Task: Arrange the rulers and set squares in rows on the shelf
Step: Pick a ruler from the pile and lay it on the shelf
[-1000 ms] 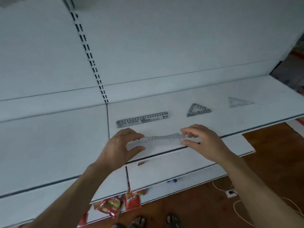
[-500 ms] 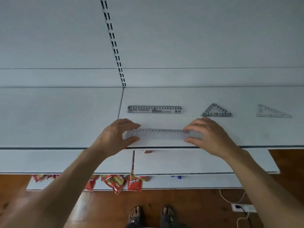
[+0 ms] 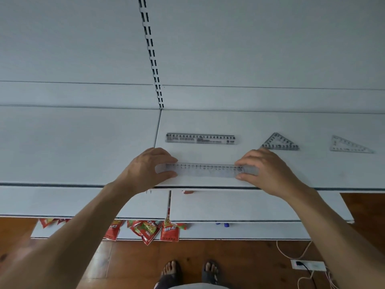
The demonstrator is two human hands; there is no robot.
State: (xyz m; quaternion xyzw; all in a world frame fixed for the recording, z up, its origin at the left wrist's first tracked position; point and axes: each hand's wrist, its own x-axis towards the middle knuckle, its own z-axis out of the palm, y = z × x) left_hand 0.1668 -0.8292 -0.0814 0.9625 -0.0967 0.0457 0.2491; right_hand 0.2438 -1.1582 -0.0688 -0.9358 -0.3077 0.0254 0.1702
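Four drawing tools are seen on the white shelf (image 3: 333,170), and every place is given from the dark-printed ruler (image 3: 201,139), which lies flat towards the back of the shelf, parallel to its front edge.

In front of that ruler, the left hand (image 3: 145,167) and the right hand (image 3: 268,172) are held over the front strip of the shelf. Between them a clear ruler (image 3: 208,170) is kept parallel to the dark-printed ruler and lined up under it. Its left end is pinched between the thumb and curled fingers of the left hand, and its right end is pinched the same way by the right hand. Whether it already rests on the shelf cannot be told.

To the right of the dark-printed ruler, in the same back row, a darker set square (image 3: 280,142) is laid flat, and further right a paler set square (image 3: 349,145).

A back row of three pieces is judged to be done, and a second row is being started with the clear ruler. That ruler has yet to be released, and no further pieces waiting to be placed are in view.
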